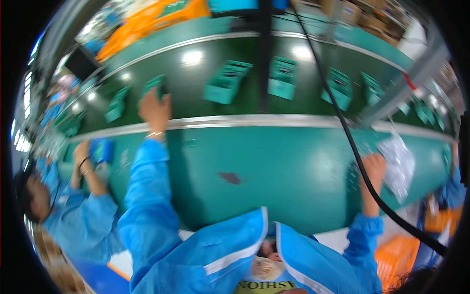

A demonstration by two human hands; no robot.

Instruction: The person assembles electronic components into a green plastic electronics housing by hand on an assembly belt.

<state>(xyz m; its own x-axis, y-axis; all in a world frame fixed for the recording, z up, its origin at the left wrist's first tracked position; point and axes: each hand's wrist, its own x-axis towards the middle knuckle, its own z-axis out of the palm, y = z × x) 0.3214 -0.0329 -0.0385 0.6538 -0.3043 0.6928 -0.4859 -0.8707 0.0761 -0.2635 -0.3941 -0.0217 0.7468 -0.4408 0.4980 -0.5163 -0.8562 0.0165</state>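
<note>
A bright blue jacket (196,252) with pale edging fills the bottom of the frame, its 2 sleeves reaching up and outward. Above it spreads the worktable (279,171), a smooth green surface bent by the lens, running across the middle of the frame. Beyond a metal rail (235,121), a dark green belt (186,73) curves across the upper frame, catching patches of glare. A thick black cable (348,134) sweeps from the top centre to the lower right. At left, 1 co-worker in blue (81,223) leans in, hands by a blue packet (103,150). An orange sheet (147,27) lies at the upper left; an orange crate (397,257) stands at the lower right.

Green packages (227,83) are spaced along the belt. The left hand (155,109) reaches over 1 of them (155,82) in the upper left, thumb spread from the fingers; whether it grips cannot be told. The right hand (373,169), blurred at right, is just beside a clear plastic bag (397,166); its grip cannot be told either. A small dark patch (229,178) marks the worktable near the frame's centre.
</note>
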